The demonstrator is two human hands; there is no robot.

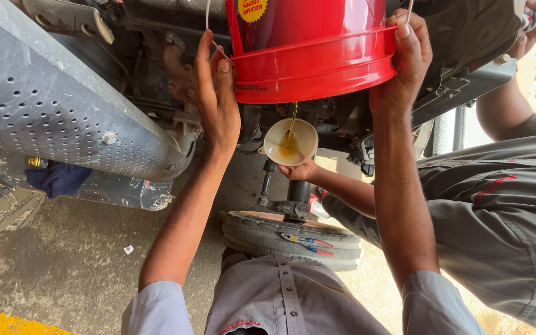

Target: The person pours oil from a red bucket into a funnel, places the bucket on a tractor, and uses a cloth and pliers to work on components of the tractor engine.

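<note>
A large red plastic bucket is tipped over the engine area. My left hand presses flat against its left side by the rim. My right hand grips its right side. A thin stream of amber oil runs from the bucket's rim into a white funnel. Another person's hand holds that funnel from below.
The other person in grey work clothes crouches at the right. A perforated metal panel fills the left. A tyre lies on the concrete below with pliers on it. A clear plastic bottle and dark cloth lie at left.
</note>
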